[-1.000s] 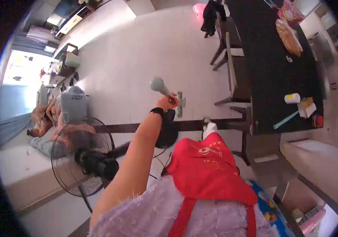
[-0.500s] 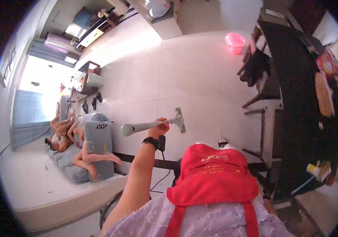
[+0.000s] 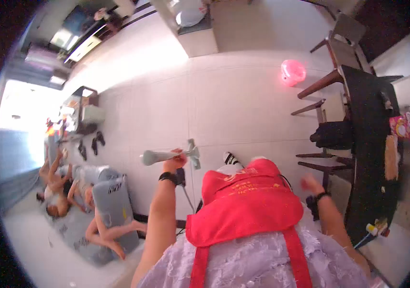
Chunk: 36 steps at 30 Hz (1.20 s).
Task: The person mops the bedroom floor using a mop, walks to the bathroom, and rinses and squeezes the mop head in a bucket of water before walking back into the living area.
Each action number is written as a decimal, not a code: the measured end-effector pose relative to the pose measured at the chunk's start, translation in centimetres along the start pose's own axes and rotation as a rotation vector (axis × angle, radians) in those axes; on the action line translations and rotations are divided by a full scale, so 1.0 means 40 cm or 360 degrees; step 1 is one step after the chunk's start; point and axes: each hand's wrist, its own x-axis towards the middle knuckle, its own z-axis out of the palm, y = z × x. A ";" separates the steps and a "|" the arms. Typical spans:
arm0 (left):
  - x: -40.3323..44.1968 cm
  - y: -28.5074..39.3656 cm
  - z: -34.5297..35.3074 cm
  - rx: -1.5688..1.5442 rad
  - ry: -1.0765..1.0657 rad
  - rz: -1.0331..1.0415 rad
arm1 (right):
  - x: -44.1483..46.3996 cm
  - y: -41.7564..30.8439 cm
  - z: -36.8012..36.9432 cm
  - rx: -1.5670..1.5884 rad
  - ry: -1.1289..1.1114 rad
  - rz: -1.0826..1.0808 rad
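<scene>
My left hand (image 3: 176, 159) is closed around a pale grey-green T-headed tool (image 3: 154, 157) with a thick rounded handle end. Its crosswise head (image 3: 193, 153) sticks out to the right of my fingers. Whether that head touches the floor I cannot tell. On my right side, my right hand (image 3: 313, 185) hangs beside the red apron (image 3: 243, 206), near the dark table and chairs. Motion blurs its fingers, and I see nothing clear in it. Both wrists carry dark bands.
To the right, a long dark table (image 3: 373, 110) has chairs along it, one with a black cloth (image 3: 332, 135). A pink bucket (image 3: 293, 73) stands on the tiled floor (image 3: 157, 105). Two people rest on the grey sofa (image 3: 114, 201) at left, with dark slippers (image 3: 94, 144) nearby.
My view has shifted, and a striped shoe now shows ahead of the apron. My right hand and forearm have come into fuller view. The tool stays in my left hand.
</scene>
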 end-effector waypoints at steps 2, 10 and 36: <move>0.062 0.151 0.012 -0.0112 0.0016 -0.0344 | 0.045 -0.235 0.062 -0.0224 0.0070 -0.0345; 0.174 0.596 0.141 -0.0389 0.0007 -0.0605 | 0.297 -0.845 0.265 0.0044 0.0554 -0.0631; 0.585 2.226 0.640 -0.0144 0.0019 -0.0455 | 1.199 -2.530 1.519 -0.0845 0.0074 -0.0707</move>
